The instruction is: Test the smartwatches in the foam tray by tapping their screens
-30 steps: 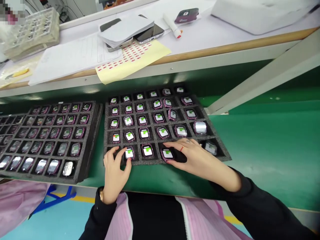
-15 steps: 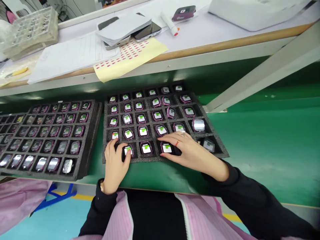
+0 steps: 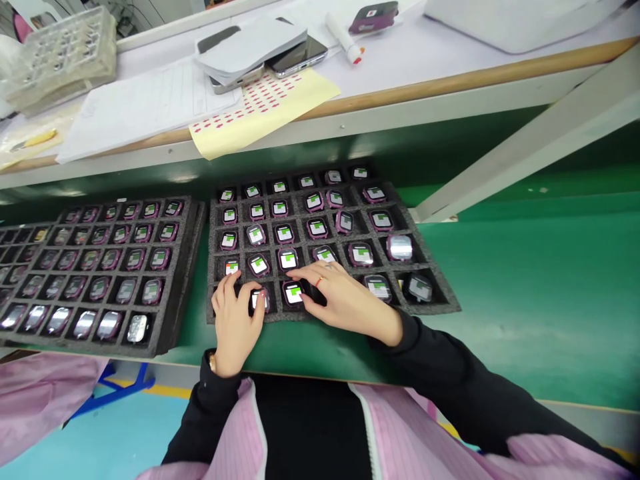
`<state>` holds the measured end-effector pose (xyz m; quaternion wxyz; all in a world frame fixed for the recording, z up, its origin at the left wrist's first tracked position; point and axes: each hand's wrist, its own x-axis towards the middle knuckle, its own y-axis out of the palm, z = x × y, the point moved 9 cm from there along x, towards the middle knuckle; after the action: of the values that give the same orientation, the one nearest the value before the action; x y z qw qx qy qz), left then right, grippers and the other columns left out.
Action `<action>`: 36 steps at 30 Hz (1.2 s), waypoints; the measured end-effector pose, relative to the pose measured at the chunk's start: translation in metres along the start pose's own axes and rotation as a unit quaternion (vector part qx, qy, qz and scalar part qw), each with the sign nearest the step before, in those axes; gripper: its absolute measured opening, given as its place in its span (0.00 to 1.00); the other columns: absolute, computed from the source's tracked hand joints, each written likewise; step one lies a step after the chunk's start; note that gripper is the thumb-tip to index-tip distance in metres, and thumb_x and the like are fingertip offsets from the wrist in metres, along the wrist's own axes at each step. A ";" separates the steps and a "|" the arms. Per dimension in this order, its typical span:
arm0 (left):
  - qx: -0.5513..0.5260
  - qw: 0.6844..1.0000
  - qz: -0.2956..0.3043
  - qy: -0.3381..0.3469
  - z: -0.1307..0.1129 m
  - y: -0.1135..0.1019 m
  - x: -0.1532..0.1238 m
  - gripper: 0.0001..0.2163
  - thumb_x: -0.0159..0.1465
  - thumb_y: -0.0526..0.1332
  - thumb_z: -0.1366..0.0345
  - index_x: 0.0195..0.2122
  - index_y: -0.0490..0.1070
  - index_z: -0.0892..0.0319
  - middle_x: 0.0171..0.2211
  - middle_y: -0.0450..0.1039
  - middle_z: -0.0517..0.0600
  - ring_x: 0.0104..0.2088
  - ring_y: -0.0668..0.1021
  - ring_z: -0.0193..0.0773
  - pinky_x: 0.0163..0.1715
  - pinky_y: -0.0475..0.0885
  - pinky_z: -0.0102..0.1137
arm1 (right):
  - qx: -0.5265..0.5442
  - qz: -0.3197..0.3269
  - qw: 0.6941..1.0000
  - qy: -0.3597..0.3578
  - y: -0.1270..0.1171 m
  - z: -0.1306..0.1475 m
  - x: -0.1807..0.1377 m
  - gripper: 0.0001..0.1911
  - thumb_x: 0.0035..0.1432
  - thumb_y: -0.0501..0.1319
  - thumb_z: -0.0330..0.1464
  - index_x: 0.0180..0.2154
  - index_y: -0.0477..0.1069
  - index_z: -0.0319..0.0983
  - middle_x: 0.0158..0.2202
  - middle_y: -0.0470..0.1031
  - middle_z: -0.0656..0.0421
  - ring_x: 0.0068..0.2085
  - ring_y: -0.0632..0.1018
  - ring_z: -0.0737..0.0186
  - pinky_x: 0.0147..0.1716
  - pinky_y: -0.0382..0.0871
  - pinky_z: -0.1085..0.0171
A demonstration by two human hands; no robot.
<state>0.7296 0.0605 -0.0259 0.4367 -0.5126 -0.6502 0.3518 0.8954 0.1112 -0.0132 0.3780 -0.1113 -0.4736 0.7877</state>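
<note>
A dark grey foam tray [image 3: 330, 308] lies in front of me, its compartments holding purple-rimmed smartwatches, many with lit white-and-green screens. At its front left, my left hand [image 3: 237, 327] rests with fingers apart. Its thumb lies over the edge of a front-row smartwatch [image 3: 259, 301], and its index finger is bent above that watch. My right hand [image 3: 345, 297] reaches in from the right, thumb and fingers spread at the right side of the neighbouring smartwatch [image 3: 293, 293]. Whether those fingertips touch the watch I cannot tell. My right hand partly hides the compartments beneath it.
Stacked foam trays [image 3: 173, 293] with more watches stand to the left. Above the green bench [image 3: 525, 287] runs a shelf [image 3: 425, 83] carrying phones [image 3: 300, 57], papers, a yellow sticker sheet [image 3: 270, 110], a marker [image 3: 344, 39] and a clear plastic box [image 3: 63, 57]. A slanted white post [image 3: 505, 150] stands at right.
My right hand has shifted left along the front row, from one lit smartwatch to the one beside it. My left hand stays at the same watch.
</note>
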 end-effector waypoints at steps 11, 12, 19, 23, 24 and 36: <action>0.014 0.998 -0.054 0.004 0.001 0.000 -0.006 0.10 0.71 0.55 0.64 0.46 0.75 0.55 0.58 0.70 0.57 0.61 0.67 0.53 0.59 0.62 0.45 | -0.036 -0.083 0.996 0.019 -0.009 -0.010 0.012 0.13 0.72 0.52 0.26 0.50 0.73 0.37 0.46 0.79 0.51 0.45 0.77 0.48 0.45 0.68 0.52; 0.011 0.998 -0.055 0.003 0.001 0.000 -0.006 0.10 0.71 0.55 0.64 0.46 0.75 0.55 0.58 0.70 0.57 0.61 0.67 0.53 0.59 0.62 0.45 | -0.029 -0.088 0.996 0.018 -0.010 -0.011 0.011 0.13 0.72 0.51 0.27 0.50 0.73 0.37 0.46 0.79 0.51 0.45 0.77 0.48 0.45 0.67 0.52; 0.017 0.998 -0.063 0.008 0.000 0.001 -0.006 0.13 0.72 0.53 0.64 0.48 0.78 0.54 0.58 0.70 0.56 0.61 0.69 0.53 0.58 0.63 0.45 | 0.009 -0.107 0.994 0.020 -0.014 -0.013 0.006 0.14 0.73 0.50 0.28 0.50 0.73 0.38 0.39 0.81 0.54 0.42 0.78 0.51 0.45 0.67 0.53; 0.018 0.998 -0.064 0.009 0.000 0.001 -0.006 0.13 0.72 0.53 0.63 0.47 0.78 0.54 0.58 0.70 0.56 0.61 0.69 0.54 0.57 0.64 0.45 | 0.004 -0.160 0.986 0.035 -0.026 -0.012 0.004 0.15 0.71 0.50 0.27 0.54 0.71 0.38 0.49 0.77 0.50 0.50 0.76 0.48 0.47 0.67 0.52; 0.019 0.998 -0.064 0.010 0.000 0.001 -0.006 0.13 0.72 0.53 0.63 0.47 0.78 0.54 0.58 0.70 0.56 0.61 0.69 0.54 0.57 0.64 0.45 | 0.004 -0.152 0.988 0.032 -0.025 -0.011 0.005 0.15 0.71 0.51 0.28 0.55 0.70 0.38 0.49 0.78 0.50 0.50 0.76 0.48 0.48 0.67 0.52; -0.008 0.998 -0.055 0.001 0.001 -0.003 -0.004 0.12 0.72 0.54 0.64 0.46 0.78 0.53 0.58 0.69 0.56 0.62 0.67 0.52 0.60 0.63 0.46 | -0.017 -0.054 0.998 0.021 -0.008 -0.003 0.011 0.14 0.73 0.50 0.28 0.53 0.71 0.36 0.45 0.79 0.50 0.45 0.77 0.48 0.48 0.66 0.51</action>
<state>0.7283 0.0560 -0.0242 0.4523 -0.4797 -0.6798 0.3211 0.8939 0.1232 -0.0061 0.4282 -0.1083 -0.4840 0.7555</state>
